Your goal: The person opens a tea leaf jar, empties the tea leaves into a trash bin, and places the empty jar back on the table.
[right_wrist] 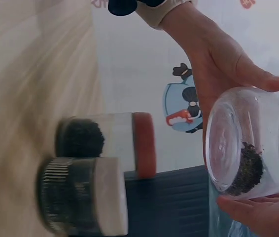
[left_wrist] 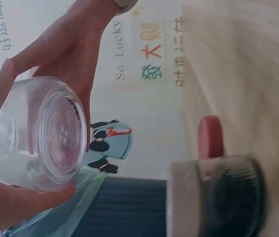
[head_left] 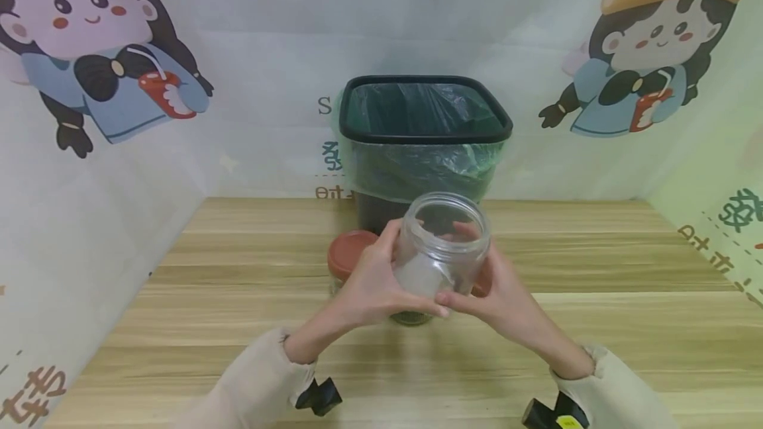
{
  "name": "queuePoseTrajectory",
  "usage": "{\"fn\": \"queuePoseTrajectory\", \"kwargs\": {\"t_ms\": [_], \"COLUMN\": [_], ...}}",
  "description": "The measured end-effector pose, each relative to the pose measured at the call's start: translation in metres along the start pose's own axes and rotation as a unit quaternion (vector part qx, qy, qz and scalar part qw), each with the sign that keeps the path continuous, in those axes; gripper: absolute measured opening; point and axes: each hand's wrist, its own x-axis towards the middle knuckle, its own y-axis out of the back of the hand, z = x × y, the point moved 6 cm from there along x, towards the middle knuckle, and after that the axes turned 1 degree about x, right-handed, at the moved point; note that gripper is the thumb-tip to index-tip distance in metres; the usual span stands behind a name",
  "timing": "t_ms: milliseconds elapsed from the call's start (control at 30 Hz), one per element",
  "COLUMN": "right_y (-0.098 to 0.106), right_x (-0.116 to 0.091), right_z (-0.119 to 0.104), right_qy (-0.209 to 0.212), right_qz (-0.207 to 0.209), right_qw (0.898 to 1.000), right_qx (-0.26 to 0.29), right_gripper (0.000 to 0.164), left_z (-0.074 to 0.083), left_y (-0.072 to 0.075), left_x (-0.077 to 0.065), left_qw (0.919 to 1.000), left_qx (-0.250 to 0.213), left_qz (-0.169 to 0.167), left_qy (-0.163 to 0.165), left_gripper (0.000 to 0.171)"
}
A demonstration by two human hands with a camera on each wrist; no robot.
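Probably a staged recording booth, cartoon-printed backdrop sheets, wood-grain tabletop, lined bin

Jar before bin (lidded jar left)

We saw a black bin at 12 o'clock on the wooden table, lined with a greenish bag folded over its rim. A jar with a red lid stood at about 11 o'clock, just in front of the bin. Beside it in the right wrist view stood a lidless jar with a dark threaded neck. Cartoon-printed sheeting walled the table from 9 to 3 o'clock.
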Motion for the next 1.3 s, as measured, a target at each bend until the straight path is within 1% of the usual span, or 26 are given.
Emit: {"fn": "queuePoseTrajectory", "kwargs": {"t_ms": [100, 167, 300, 367, 467, 567, 700, 867, 1000, 1100, 1200, 1300], "right_y": [0.007, 0.01, 0.015, 0.015, 0.016, 0.016, 0.019, 0.021, 0.02, 0.021, 0.02, 0.02], "right_x": [-0.011, -0.017, -0.027, -0.031, -0.037, -0.042, -0.047, -0.051, -0.051, -0.05, -0.049, -0.049], "right_z": [0.006, 0.01, 0.019, 0.024, 0.032, 0.04, 0.05, 0.065, 0.075, 0.079, 0.083, 0.088], "right_qy": [0.006, 0.015, 0.027, 0.019, 0.0, -0.004, -0.001, -0.027, -0.033, -0.031, -0.032, -0.043], "right_qz": [0.001, 0.001, -0.012, -0.021, -0.039, -0.059, -0.08, -0.086, -0.088, -0.091, -0.098, -0.103], "right_qw": [1.0, 0.999, 0.999, 0.999, 0.999, 0.998, 0.996, 0.995, 0.995, 0.994, 0.993, 0.993], "right_qx": [-0.024, -0.032, -0.021, -0.018, -0.015, -0.025, -0.038, -0.047, -0.046, -0.047, -0.05, -0.047], "right_gripper": [0.074, 0.074, 0.074, 0.073, 0.073, 0.073, 0.074, 0.074, 0.075, 0.079, 0.081, 0.081], "left_z": [-0.004, -0.005, -0.007, -0.01, -0.016, -0.022, -0.028, -0.036, -0.04, -0.041, -0.044, -0.046], "left_y": [-0.017, -0.026, -0.041, -0.046, -0.051, -0.057, -0.066, -0.074, -0.077, -0.079, -0.081, -0.082], "left_x": [-0.003, -0.005, -0.007, -0.009, -0.012, -0.016, -0.02, -0.024, -0.025, -0.025, -0.026, -0.028], "left_qw": [0.9997, 0.9992, 0.9976, 0.9968, 0.996, 0.9951, 0.9944, 0.992, 0.9923, 0.9925, 0.9911, 0.9892], "left_qx": [0.005, 0.009, 0.015, 0.022, 0.033, 0.041, 0.064, 0.109, 0.111, 0.112, 0.125, 0.141], "left_qz": [-0.022, -0.034, -0.057, -0.068, -0.08, -0.087, -0.081, -0.064, -0.054, -0.049, -0.047, -0.037], "left_qy": [-0.003, -0.018, -0.037, -0.035, -0.02, -0.022, -0.023, 0.002, 0.006, 0.004, 0.008, 0.014], "left_gripper": [0.097, 0.099, 0.101, 0.099, 0.094, 0.092, 0.091, 0.089, 0.086, 0.083, 0.082, 0.081]}}
